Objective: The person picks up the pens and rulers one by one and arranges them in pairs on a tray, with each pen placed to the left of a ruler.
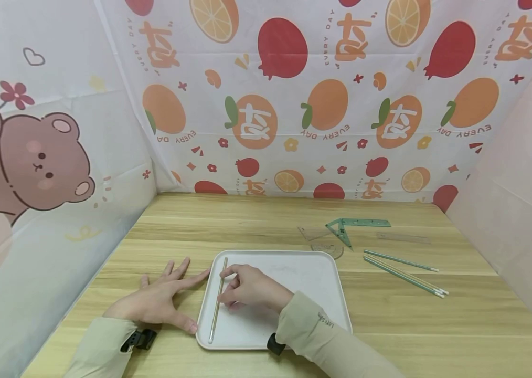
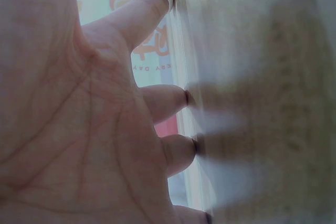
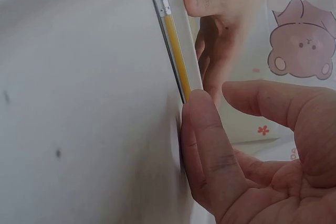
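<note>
A yellow pencil [image 1: 215,316] with a white eraser end lies along the left side of a white tray [image 1: 294,270], the eraser toward the near edge. My right hand [image 1: 256,289] is over the tray, fingertips at the pencil. In the right wrist view the thumb [image 3: 257,95] stands apart from the fingers, which cover part of the pencil. My left hand [image 1: 157,299] is spread on the table left of the tray, thumb and index fingertips at its left rim. The left wrist view shows the palm [image 2: 89,129] with fingertips down on the wood.
Several pencils [image 1: 403,273] lie on the table right of the tray. Behind it are a green folding ruler [image 1: 365,222], a clear protractor [image 1: 327,249], a clear set square [image 1: 313,234] and a clear ruler [image 1: 403,238]. Printed cloths [image 1: 285,157] hang around the table.
</note>
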A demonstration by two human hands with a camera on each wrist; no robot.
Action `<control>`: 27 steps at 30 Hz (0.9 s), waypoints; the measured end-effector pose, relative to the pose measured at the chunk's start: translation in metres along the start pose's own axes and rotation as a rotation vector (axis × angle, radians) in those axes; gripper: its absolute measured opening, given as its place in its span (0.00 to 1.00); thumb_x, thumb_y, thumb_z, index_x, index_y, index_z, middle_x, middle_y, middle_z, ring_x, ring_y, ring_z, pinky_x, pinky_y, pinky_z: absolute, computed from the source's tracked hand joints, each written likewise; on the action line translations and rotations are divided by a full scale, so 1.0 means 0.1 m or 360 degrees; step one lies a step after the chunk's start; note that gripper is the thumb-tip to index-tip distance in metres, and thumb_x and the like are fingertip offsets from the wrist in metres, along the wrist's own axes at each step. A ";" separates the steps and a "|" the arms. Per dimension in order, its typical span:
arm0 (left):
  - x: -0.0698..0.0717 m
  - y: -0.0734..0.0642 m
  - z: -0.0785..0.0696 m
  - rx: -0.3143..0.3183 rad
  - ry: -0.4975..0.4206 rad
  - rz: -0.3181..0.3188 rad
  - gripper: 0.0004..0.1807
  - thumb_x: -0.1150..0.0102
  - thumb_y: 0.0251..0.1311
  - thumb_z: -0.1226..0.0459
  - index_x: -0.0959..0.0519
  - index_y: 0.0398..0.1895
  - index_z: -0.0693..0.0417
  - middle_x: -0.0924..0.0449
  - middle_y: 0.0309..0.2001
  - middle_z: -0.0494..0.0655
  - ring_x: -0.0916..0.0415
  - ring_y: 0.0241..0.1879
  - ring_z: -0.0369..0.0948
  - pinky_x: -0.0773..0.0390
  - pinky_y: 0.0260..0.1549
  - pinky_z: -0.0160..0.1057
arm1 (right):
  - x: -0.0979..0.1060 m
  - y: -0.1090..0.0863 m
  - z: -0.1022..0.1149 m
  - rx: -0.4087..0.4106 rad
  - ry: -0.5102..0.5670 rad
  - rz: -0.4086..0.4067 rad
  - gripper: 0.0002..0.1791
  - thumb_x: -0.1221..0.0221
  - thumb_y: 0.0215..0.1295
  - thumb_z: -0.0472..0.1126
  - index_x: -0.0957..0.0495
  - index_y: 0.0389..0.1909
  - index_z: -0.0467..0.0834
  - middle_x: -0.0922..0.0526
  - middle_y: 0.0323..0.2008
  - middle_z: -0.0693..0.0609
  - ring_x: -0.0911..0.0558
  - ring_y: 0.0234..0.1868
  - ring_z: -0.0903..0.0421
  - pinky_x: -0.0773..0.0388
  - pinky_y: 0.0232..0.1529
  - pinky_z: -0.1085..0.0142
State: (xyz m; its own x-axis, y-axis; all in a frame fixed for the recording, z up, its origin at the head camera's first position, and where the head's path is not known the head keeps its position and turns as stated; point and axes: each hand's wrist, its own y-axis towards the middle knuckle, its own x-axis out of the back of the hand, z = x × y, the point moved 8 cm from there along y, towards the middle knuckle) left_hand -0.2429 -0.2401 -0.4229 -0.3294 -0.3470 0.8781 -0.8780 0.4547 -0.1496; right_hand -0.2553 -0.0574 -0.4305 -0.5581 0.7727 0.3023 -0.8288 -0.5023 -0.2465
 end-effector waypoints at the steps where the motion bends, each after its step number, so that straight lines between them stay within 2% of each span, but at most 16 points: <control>1: 0.00 0.00 0.00 0.0000 0.0003 -0.0001 0.66 0.16 0.36 0.33 0.37 0.84 0.30 0.57 0.85 0.75 0.64 0.79 0.85 0.66 0.54 0.98 | 0.01 0.00 0.00 -0.0002 0.0002 -0.0004 0.25 0.28 0.65 0.32 0.22 0.63 0.39 0.14 0.32 0.51 0.14 0.29 0.58 0.10 0.36 0.64; 13: 0.00 -0.01 -0.01 0.0000 0.0012 -0.0007 0.67 0.17 0.36 0.33 0.38 0.85 0.30 0.58 0.85 0.75 0.64 0.79 0.85 0.67 0.54 0.98 | 0.16 0.00 -0.04 -0.0023 0.0113 -0.0007 0.24 0.28 0.65 0.31 0.20 0.61 0.39 0.16 0.34 0.48 0.13 0.31 0.56 0.09 0.37 0.63; 22: 0.00 -0.01 -0.01 0.0003 0.0002 -0.0011 0.67 0.16 0.35 0.33 0.38 0.85 0.31 0.60 0.85 0.74 0.66 0.79 0.85 0.69 0.55 0.97 | 0.32 -0.04 -0.03 0.0038 0.0216 0.0033 0.27 0.30 0.65 0.30 0.24 0.65 0.35 0.20 0.35 0.48 0.13 0.29 0.55 0.09 0.36 0.63; 27: 0.00 -0.01 -0.01 0.0000 0.0003 -0.0011 0.67 0.16 0.36 0.33 0.38 0.84 0.30 0.59 0.85 0.75 0.66 0.79 0.85 0.69 0.55 0.98 | 0.42 -0.04 -0.05 0.0041 0.0231 0.0044 0.28 0.31 0.67 0.31 0.25 0.67 0.35 0.19 0.38 0.47 0.12 0.34 0.55 0.08 0.38 0.62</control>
State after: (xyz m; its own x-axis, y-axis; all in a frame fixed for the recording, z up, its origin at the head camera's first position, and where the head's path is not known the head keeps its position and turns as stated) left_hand -0.2415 -0.2396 -0.4224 -0.3225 -0.3485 0.8801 -0.8803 0.4522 -0.1435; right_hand -0.2759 -0.0207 -0.4218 -0.5708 0.8056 0.1588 -0.8150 -0.5325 -0.2285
